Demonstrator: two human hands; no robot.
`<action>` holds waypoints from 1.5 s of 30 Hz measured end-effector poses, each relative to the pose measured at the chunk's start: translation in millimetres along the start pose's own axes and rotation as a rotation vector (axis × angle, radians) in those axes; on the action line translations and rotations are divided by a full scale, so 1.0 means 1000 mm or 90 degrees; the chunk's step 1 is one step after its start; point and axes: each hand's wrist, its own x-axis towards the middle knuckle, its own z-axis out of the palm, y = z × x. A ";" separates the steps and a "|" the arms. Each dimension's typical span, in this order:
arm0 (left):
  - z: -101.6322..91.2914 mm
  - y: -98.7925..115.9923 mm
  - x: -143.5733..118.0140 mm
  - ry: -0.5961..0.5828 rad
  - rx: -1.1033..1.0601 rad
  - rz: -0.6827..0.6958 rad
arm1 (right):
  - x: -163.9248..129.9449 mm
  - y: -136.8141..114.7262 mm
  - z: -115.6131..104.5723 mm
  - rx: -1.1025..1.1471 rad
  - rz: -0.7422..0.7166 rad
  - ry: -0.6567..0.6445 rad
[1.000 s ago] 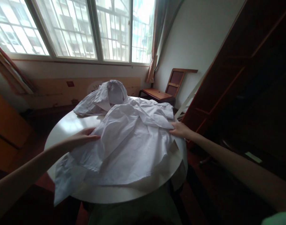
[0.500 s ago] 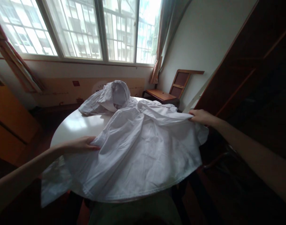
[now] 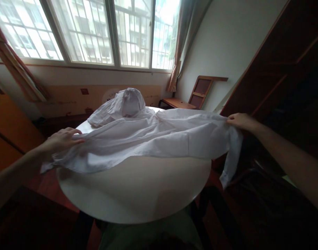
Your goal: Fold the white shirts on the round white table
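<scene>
**White garment drawn out wide between our two hands**

At the left, our left hand (image 3: 66, 138) grasps the edge of the white garment (image 3: 159, 137) between thumb and fingers, and a loose corner hangs past it, beyond the counter's left rim. Half a second ago this hand was nearer and closer to the middle; now it is out farther left and farther from us.

Just right of it, on the far left part of the counter (image 3: 135, 194), a crumpled white bundle (image 3: 130, 102) stands heaped where it was. Its right side meets the garment, and we cannot tell whether the two are joined.

In the middle, the garment runs as a long band across the counter, with creases gathered near its centre. Its near edge, which hung over the near rim a moment ago, has swung up and away, so the round white top shows between the cloth and us. For the work in hand, we judge that the width is now mostly pulled out, though the folds in the middle are not yet smooth.

At the right, our right hand (image 3: 239, 121) pinches the other end, above the floor and out past the rim; it too has gone outward. A narrow strip of cloth dangles below it. Behind, on the far right, stands a wooden chair (image 3: 178, 103).
</scene>
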 end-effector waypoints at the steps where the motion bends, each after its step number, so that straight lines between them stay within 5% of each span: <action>1: 0.006 0.005 -0.005 0.020 0.010 0.016 | -0.003 -0.001 0.003 0.004 -0.005 -0.001; 6: 0.017 0.029 -0.030 -0.017 0.094 -0.020 | -0.021 -0.002 0.005 0.102 0.037 0.018; 10: 0.018 0.021 -0.040 -0.151 0.099 -0.108 | -0.030 0.011 0.004 0.031 0.045 0.106; 13: 0.020 0.010 -0.043 -0.161 0.123 -0.189 | -0.035 0.024 0.007 -0.061 0.037 0.198; 17: 0.026 0.001 -0.047 -0.117 0.155 -0.226 | -0.036 0.030 0.021 0.065 0.051 0.093; 21: 0.035 -0.007 -0.051 -0.104 0.119 -0.152 | -0.048 0.008 0.049 0.170 -0.112 -0.025; 25: 0.033 -0.013 -0.050 -0.112 0.006 -0.098 | -0.076 -0.042 0.071 0.158 -0.346 -0.058; 27: 0.023 -0.007 -0.049 -0.026 0.012 -0.117 | -0.090 -0.069 0.075 0.115 -0.418 -0.033; 30: -0.001 0.025 -0.051 0.244 -0.044 -0.126 | -0.105 -0.104 0.076 0.086 -0.505 -0.035; 32: -0.013 0.063 -0.058 0.444 -0.218 -0.057 | -0.112 -0.121 0.076 0.101 -0.555 -0.078; 34: -0.016 0.107 -0.072 0.489 -0.321 0.098 | -0.117 -0.136 0.076 0.123 -0.592 -0.121; 35: -0.013 0.128 -0.081 0.448 -0.330 0.202 | -0.119 -0.142 0.077 0.130 -0.605 -0.137; 38: 0.002 0.178 -0.111 -0.034 -0.236 0.624 | -0.124 -0.154 0.076 0.141 -0.634 -0.172; 40: 0.009 0.194 -0.126 -0.245 -0.214 0.747 | -0.126 -0.159 0.073 0.150 -0.629 -0.182; 42: 0.011 0.195 -0.130 -0.304 -0.237 0.727 | -0.124 -0.163 0.068 0.168 -0.600 -0.183; 45: 0.013 0.172 -0.111 -0.190 -0.226 0.594 | -0.115 -0.169 0.061 0.199 -0.533 -0.164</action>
